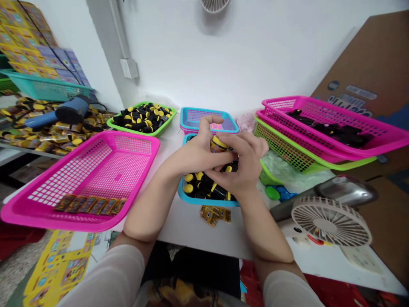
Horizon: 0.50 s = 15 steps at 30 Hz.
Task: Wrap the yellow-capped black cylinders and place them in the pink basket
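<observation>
Above a blue basket (181,192), my left hand (204,147) and my right hand (244,160) meet around a small yellow-capped cylinder (217,145) with a printed wrapper. Fingers of both hands close on it, and they hide its lower part. My left index finger is raised and bent. Black cylinders with yellow caps (204,186) fill the basket below. On the white table in front of it lie several flat printed yellow sleeves (214,214).
To the left, a pink basket (132,145) holds a row of printed pieces (92,205). Behind are a green basket (159,130) of cylinders and a small blue basket (207,111). At right are stacked baskets (287,149), a hot-air-gun-like metal tool (345,189) and a fan (332,221).
</observation>
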{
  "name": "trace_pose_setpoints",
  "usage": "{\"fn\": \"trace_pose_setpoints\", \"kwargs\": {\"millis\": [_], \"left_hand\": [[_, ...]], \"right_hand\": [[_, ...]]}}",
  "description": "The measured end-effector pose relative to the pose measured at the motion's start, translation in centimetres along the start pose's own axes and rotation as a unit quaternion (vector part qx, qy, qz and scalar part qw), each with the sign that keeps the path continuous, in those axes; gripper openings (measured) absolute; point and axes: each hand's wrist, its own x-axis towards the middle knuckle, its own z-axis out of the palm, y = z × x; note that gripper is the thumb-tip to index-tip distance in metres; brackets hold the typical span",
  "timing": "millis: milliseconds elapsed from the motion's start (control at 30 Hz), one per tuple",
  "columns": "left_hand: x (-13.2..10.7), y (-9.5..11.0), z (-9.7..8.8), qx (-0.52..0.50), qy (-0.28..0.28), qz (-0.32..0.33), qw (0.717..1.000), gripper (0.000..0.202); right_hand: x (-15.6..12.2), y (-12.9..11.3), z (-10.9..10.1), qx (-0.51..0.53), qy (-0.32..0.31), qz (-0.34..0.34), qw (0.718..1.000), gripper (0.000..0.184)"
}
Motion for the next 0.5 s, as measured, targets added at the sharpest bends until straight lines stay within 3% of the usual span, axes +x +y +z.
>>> {"fn": "trace_pose_setpoints", "kwargs": {"millis": [167, 267, 333, 500], "left_hand": [[-0.4, 1.0, 0.4, -0.087, -0.067, -0.006, 0.994, 0.08], [-0.5, 1.3, 0.6, -0.123, -0.095, -0.01, 0.988, 0.084], [-0.6, 1.3, 0.7, -0.096, -0.079, -0.006, 0.992, 0.084], [-1.7, 1.2, 2.3, 0.067, 0.055, 0.098, 0.991, 0.085]], "right_hand": [[0.3, -0.8, 0.5, 0.056, 0.066, -0.023, 0.996, 0.058], [0.5, -1.0, 0.3, 0.092, 0.075, -0.03, 0.992, 0.057], [0.6, -0.9, 0.0, 0.06, 0.065, -0.042, 0.995, 0.054], [0.7, -0.4, -1.5, -0.052, 0.08, -0.111, 0.989, 0.035]]}}
